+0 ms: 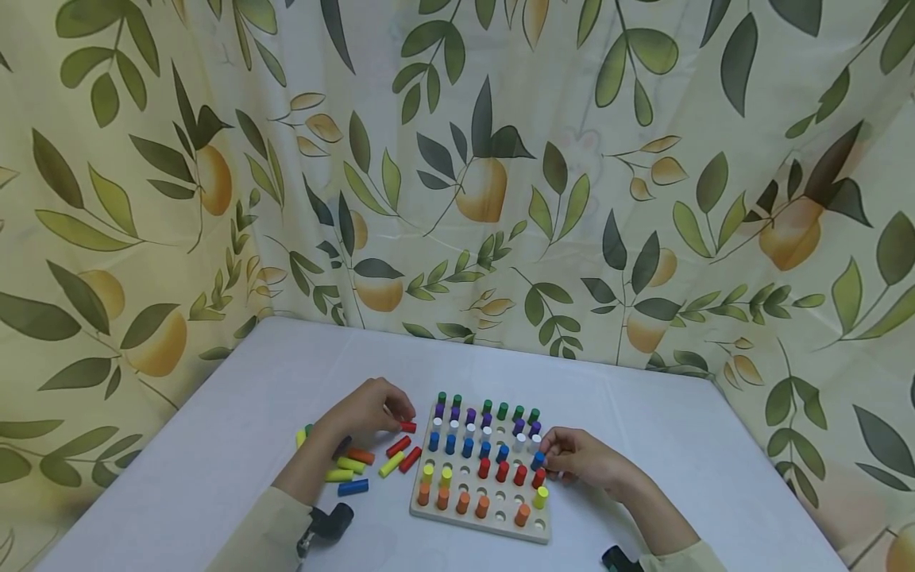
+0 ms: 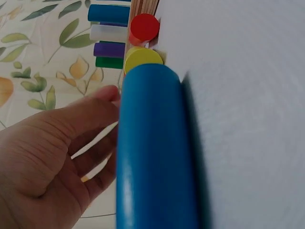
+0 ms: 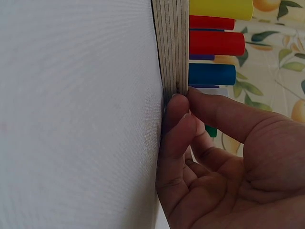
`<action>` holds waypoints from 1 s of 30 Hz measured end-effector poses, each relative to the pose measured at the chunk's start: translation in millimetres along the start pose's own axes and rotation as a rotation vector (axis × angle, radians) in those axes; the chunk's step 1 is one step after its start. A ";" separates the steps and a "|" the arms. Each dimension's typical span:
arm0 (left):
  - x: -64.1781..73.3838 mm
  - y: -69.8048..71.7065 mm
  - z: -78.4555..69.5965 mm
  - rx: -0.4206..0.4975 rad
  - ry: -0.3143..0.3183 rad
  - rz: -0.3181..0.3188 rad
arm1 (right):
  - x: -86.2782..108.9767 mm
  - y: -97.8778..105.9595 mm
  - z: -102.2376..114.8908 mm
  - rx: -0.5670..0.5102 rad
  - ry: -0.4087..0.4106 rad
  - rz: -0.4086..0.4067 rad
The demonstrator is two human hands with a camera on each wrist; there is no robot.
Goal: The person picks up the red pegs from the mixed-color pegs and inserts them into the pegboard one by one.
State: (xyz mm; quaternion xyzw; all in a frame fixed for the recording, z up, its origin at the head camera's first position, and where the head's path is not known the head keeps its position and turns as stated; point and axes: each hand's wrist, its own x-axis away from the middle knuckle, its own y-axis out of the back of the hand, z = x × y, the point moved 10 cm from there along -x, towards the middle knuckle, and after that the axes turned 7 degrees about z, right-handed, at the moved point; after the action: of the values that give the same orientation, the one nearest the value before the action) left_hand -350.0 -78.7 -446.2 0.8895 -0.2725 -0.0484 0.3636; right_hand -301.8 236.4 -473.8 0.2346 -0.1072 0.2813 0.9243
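Observation:
A wooden pegboard (image 1: 480, 523) stands on the white table, with coloured pegs upright in rows and some bare holes. My left hand (image 1: 368, 407) is just left of the board, its thumb and fingertips pinching a red peg (image 1: 408, 427). In the left wrist view a large blue peg (image 2: 155, 152) hides those fingertips. On the other side my right hand (image 1: 588, 458) holds the board's right edge, beside a blue peg (image 1: 538, 461). The right wrist view shows thumb and fingertips at the layered edge of the board (image 3: 172, 47).
Loose pegs lie left of the board: two red ones, a yellow peg (image 1: 391, 464), an orange peg (image 1: 360, 456), a blue peg (image 1: 353, 487) and several others, some partly behind the left forearm. A leaf-and-fruit patterned curtain (image 1: 457, 199) hangs behind the table (image 1: 286, 373).

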 end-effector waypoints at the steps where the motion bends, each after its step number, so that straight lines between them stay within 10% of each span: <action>1: 0.0 0.3 0.4 -0.008 0.012 -0.002 | 0.0 0.0 -0.1 0.000 0.001 0.001; 30: 2.0 -7.2 -1.4 -0.053 0.034 -0.004 | 1.8 0.0 2.3 -0.004 -0.020 -0.011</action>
State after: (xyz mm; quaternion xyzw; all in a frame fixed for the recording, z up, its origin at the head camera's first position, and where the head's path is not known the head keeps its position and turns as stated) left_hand -344.7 -74.7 -449.8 0.8808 -0.2630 -0.0412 0.3916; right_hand -300.5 236.1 -471.2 0.2363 -0.1155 0.2737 0.9252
